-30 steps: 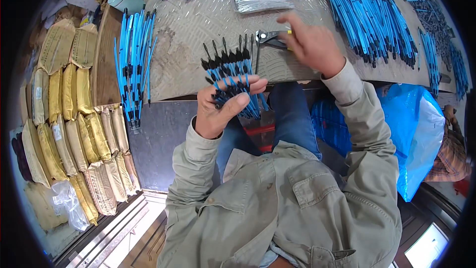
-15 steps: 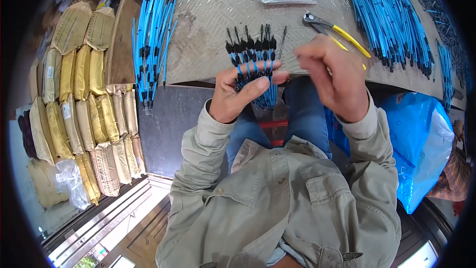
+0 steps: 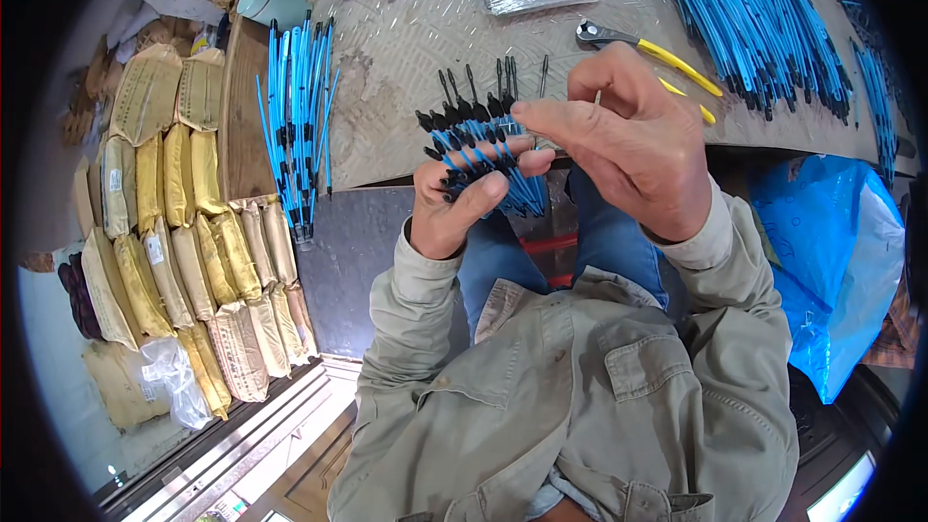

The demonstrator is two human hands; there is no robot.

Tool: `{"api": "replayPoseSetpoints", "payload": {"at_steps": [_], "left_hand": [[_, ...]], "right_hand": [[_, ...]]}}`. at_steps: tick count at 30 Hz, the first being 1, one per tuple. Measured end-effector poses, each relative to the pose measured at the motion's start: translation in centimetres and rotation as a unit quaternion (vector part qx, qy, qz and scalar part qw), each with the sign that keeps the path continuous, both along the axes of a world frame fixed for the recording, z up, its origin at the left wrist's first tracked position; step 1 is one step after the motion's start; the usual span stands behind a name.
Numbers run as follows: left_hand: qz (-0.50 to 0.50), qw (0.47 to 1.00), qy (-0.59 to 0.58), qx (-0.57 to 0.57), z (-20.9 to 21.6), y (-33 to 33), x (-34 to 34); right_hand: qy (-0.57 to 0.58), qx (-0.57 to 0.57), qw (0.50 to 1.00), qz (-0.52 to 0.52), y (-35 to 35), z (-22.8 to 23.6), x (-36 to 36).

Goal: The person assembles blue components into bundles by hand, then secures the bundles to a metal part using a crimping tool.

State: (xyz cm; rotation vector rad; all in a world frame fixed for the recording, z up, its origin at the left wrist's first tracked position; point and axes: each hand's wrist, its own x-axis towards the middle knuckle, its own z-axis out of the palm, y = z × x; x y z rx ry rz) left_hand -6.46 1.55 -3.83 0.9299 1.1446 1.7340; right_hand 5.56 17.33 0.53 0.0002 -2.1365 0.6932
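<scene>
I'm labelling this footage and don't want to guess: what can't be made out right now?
All in the head view:
- How many blue-and-black strips the left hand holds: they overlap, and its fingers cover parts.
- Whether the right hand pinches anything: its own fingers hide it.
- Part of the pliers' lower handle: behind the right hand.
- Far end of the large blue pile: cut off by the top edge.

No word or number is legible – the print is too small to make out. Rows of fine dark marks run along a wide tan packet (image 3: pixel 145 101) at the upper left, and brownish marks cover a pale packet (image 3: pixel 240 353) lower down. Small whitish labels – 1 on a greyish packet (image 3: pixel 119 203), 1 on a beige packet (image 3: pixel 171 280) – show only as unreadable patches.
</scene>
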Motion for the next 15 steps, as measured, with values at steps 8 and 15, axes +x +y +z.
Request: {"api": "replayPoseSetpoints", "payload": {"at_steps": [8,15], "left_hand": [[0.015,0.999,0.027,-0.011,0.00,-0.12,-0.15],[0.005,1.000,0.023,-0.009,0.20,-0.01,-0.05]], "right_hand": [[-0.084,-0.023,0.993,0.078,-0.32,0.22,0.28],[-0.075,-0.032,0.994,0.067,-0.58,0.30,0.35]]}}
